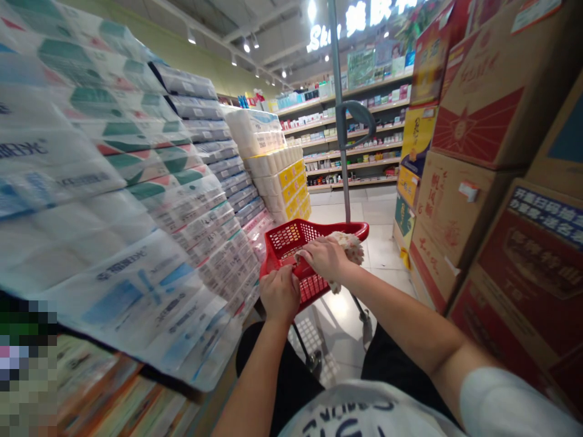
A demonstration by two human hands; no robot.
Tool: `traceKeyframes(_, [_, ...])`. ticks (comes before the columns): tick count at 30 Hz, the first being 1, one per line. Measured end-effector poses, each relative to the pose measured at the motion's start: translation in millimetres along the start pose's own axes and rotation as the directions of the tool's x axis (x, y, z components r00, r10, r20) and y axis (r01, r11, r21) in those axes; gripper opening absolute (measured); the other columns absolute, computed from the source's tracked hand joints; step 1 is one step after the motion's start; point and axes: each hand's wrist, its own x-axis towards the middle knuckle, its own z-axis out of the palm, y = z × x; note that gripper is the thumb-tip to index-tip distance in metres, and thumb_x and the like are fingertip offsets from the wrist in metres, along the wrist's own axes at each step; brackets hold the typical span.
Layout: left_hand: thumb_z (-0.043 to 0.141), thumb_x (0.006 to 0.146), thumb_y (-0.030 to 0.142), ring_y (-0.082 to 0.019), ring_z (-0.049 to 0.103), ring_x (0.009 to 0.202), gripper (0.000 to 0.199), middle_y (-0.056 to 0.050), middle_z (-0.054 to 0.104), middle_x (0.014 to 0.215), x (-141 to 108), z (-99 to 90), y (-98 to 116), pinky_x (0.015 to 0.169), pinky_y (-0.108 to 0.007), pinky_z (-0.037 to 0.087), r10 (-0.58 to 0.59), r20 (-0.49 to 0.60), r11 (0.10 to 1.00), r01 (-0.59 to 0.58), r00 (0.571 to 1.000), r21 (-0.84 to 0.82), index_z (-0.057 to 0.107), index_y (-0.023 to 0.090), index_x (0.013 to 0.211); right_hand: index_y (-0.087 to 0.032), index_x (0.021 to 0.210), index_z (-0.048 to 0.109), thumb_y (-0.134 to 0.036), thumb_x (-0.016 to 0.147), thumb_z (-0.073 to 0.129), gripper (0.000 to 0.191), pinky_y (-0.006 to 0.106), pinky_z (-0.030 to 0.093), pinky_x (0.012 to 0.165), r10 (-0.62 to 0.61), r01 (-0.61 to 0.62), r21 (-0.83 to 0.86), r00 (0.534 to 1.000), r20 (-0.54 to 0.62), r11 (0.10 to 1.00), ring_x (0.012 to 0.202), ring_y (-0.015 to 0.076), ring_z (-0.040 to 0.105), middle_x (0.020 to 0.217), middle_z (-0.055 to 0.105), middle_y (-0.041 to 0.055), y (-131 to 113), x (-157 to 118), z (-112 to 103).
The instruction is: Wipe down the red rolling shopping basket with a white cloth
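Note:
A red plastic shopping cart (285, 233) with perforated basket walls stands right in front of my body. My left hand (280, 294) is closed around the near left part of its handle. Further along the handle rests my right hand (324, 258), fingers curled over it. A pale floral cloth (350, 244) with a ruffled edge bunches beside and beneath my right hand; whether I grip it cannot be made out. The basket's inside is mostly hidden behind my hands.
Stacked toilet paper packs (150, 145) rise close on the left. Cardboard cartons (469, 200) stand piled on the right. A grey pole (344, 164) with a looped handle rises beyond the cart. Shelves of small goods (350, 145) line the back, past a tiled floor (378, 212).

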Motion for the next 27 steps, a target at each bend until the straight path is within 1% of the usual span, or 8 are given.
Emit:
traceKeyframes(2, [0.044,0.087,0.024,-0.023,0.059,0.077,0.023,-0.006,0.069,0.079,0,-0.5,0,0.077,-0.037,0.035,0.001,-0.001,1.0,-0.001,1.0,0.005,0.063,0.017,0.099,-0.021,0.087,0.068,-0.039,0.098,0.039,0.036,0.038,0.036,0.09,0.001,0.0,-0.031,1.0,0.027,1.0,0.095,0.0207,0.06,0.093,0.072,0.0054,0,3,1])
traceKeyframes(4, [0.044,0.087,0.024,-0.023,0.059,0.078,0.023,-0.006,0.069,0.08,0,-0.8,0,0.077,-0.037,0.035,0.008,-0.003,1.0,-0.008,1.0,0.007,0.063,0.017,0.099,-0.02,0.089,0.068,-0.037,0.098,0.039,0.035,0.037,0.035,0.09,-0.01,0.01,-0.023,1.0,0.002,1.0,0.094,0.02,0.06,0.094,0.072,0.0054,0,1,3])
traceKeyframes(10, [0.046,0.086,0.023,-0.023,0.059,0.077,0.022,-0.005,0.069,0.081,-1,-1.0,-1,0.076,-0.037,0.036,0.019,-0.02,1.0,-0.019,1.0,0.006,0.063,0.017,0.099,-0.021,0.115,0.062,-0.029,0.098,0.04,0.029,0.038,0.032,0.101,-0.073,0.085,0.048,0.975,-0.208,0.995,0.119,0.0209,0.051,0.125,0.062,0.0069,2,-26,13])
traceKeyframes(15, [0.046,0.085,0.023,-0.023,0.059,0.077,0.022,-0.005,0.069,0.082,-1,-2.5,-1,0.077,-0.037,0.037,0.005,-0.02,1.0,-0.006,1.0,-0.002,0.063,0.018,0.099,-0.023,0.128,0.055,-0.029,0.096,0.042,0.035,0.041,0.027,0.109,-0.117,0.134,0.056,0.963,-0.244,0.989,0.13,0.0226,0.041,0.132,0.057,0.0057,9,-48,17])
traceKeyframes(19, [0.047,0.085,0.022,-0.023,0.06,0.078,0.022,-0.005,0.07,0.082,-1,-4.0,1,0.077,-0.038,0.037,0.005,-0.014,1.0,-0.005,1.0,-0.009,0.064,0.018,0.099,-0.025,0.125,0.058,-0.027,0.097,0.04,0.034,0.038,0.031,0.107,-0.155,0.18,0.081,0.957,-0.246,0.98,0.129,0.0198,0.044,0.131,0.059,0.0037,20,-50,15])
traceKeyframes(22, [0.047,0.085,0.022,-0.023,0.06,0.078,0.022,-0.005,0.07,0.081,-1,-3.6,1,0.078,-0.038,0.037,-0.001,-0.019,1.0,0.001,1.0,-0.016,0.064,0.019,0.099,-0.025,0.122,0.06,-0.031,0.097,0.04,0.033,0.039,0.032,0.105,-0.076,0.096,0.07,0.967,-0.244,0.993,0.126,0.0208,0.047,0.133,0.058,0.0035,28,-45,13])
traceKeyframes(25, [0.047,0.085,0.023,-0.023,0.06,0.078,0.022,-0.005,0.069,0.08,-1,-2.0,1,0.077,-0.038,0.037,-0.007,-0.017,1.0,0.006,1.0,-0.018,0.064,0.019,0.098,-0.026,0.123,0.061,-0.04,0.095,0.045,0.035,0.048,0.026,0.106,0.095,-0.089,0.033,0.963,-0.253,0.995,0.13,0.0279,0.041,0.14,0.051,0.0046,31,-41,13])
traceKeyframes(27, [0.047,0.085,0.023,-0.023,0.059,0.078,0.021,-0.005,0.069,0.08,-1,-1.0,1,0.077,-0.038,0.037,-0.007,-0.014,1.0,0.006,1.0,-0.022,0.063,0.019,0.098,-0.027,0.125,0.059,-0.041,0.095,0.046,0.036,0.051,0.023,0.107,0.13,-0.128,0.024,0.964,-0.232,0.991,0.13,0.0296,0.039,0.14,0.052,0.0042,30,-41,12])
